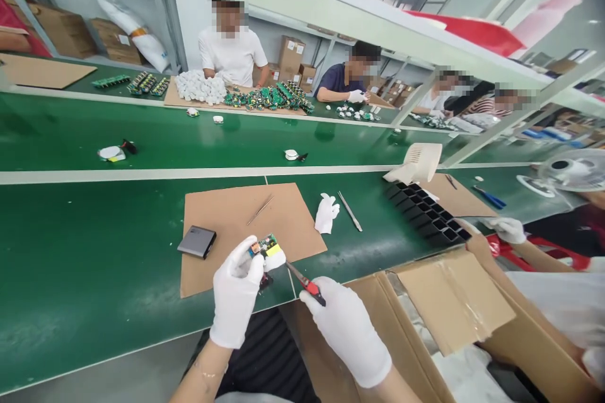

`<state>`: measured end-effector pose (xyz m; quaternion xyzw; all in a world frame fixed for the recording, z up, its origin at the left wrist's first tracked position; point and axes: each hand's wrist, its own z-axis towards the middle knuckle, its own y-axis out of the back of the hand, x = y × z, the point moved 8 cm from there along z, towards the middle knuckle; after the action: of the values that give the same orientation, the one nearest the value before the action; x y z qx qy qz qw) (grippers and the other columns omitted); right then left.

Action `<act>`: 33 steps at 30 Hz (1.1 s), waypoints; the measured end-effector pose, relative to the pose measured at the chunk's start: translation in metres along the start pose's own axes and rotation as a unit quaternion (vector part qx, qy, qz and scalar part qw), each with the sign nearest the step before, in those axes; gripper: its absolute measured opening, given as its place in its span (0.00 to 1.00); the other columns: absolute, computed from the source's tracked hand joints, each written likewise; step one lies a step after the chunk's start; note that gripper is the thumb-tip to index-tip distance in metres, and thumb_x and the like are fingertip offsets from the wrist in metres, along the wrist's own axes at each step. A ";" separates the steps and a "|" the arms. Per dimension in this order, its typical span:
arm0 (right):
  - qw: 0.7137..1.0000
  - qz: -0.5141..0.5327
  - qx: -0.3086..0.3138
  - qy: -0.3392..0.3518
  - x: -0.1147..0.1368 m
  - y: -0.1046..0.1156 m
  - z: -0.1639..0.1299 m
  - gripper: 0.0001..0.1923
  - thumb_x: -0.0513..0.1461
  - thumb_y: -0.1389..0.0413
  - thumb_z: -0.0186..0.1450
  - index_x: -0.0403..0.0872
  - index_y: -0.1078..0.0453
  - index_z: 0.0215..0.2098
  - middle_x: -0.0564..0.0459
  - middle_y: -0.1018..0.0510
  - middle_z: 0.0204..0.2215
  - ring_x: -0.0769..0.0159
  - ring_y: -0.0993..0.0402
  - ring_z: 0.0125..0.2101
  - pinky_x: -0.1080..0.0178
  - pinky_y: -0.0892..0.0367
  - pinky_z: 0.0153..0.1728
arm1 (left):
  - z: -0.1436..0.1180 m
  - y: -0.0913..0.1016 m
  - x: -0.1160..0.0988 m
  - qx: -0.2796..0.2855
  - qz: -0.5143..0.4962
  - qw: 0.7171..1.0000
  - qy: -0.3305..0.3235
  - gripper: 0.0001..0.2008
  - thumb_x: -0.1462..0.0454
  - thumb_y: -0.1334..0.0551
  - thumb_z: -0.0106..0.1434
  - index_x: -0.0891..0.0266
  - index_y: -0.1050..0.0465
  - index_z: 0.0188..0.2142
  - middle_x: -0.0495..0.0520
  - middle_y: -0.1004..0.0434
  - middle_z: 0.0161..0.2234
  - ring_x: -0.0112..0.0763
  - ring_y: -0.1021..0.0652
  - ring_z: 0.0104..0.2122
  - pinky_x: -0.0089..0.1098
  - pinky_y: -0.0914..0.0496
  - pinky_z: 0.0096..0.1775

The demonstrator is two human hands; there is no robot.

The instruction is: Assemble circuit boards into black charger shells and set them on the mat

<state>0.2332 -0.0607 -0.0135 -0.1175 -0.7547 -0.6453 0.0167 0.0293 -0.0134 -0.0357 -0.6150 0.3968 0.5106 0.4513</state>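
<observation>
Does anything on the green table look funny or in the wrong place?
Maybe one thing: a loose white glove lies by the right edge of the cardboard sheet. It looks odd because the left hand and right hand are both gloved.

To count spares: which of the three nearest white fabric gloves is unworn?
The loose glove on the green tabletop beside brown cardboard; the left hand and right hand wear the others.
</observation>
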 end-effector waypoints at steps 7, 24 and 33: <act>0.987 -0.131 -0.082 0.050 0.024 0.013 0.030 0.12 0.43 0.47 0.69 0.46 0.28 0.32 0.47 0.23 0.41 0.62 0.25 0.31 0.64 0.43 0.23 | 0.018 0.003 0.015 -0.055 0.015 0.998 -0.027 0.22 0.59 0.35 0.57 0.65 0.26 0.51 0.59 0.18 0.41 0.40 0.18 0.39 0.31 0.21 0.39; 0.969 -0.189 -0.146 0.068 0.002 -0.003 0.070 0.08 0.39 0.48 0.67 0.42 0.32 0.37 0.34 0.28 0.53 0.52 0.23 0.39 0.58 0.31 0.30 | 0.046 0.059 -0.013 -0.072 -0.334 0.928 0.151 0.09 0.65 0.36 0.58 0.62 0.25 0.39 0.55 0.22 0.40 0.28 0.21 0.35 0.22 0.24 0.33; 0.950 -0.050 -0.250 0.178 0.013 -0.020 0.072 0.11 0.34 0.49 0.62 0.40 0.35 0.44 0.33 0.37 0.59 0.42 0.42 0.61 0.43 0.39 0.55 | 0.081 0.203 -0.057 -0.170 0.351 0.921 0.004 0.17 0.58 0.35 0.51 0.59 0.23 0.41 0.62 0.26 0.52 0.62 0.32 0.56 0.61 0.41 0.58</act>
<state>0.2258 0.0093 -0.0431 0.0368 -0.5590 -0.8236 0.0888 -0.1942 0.0099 -0.0158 -0.5060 0.4963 0.6934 0.1299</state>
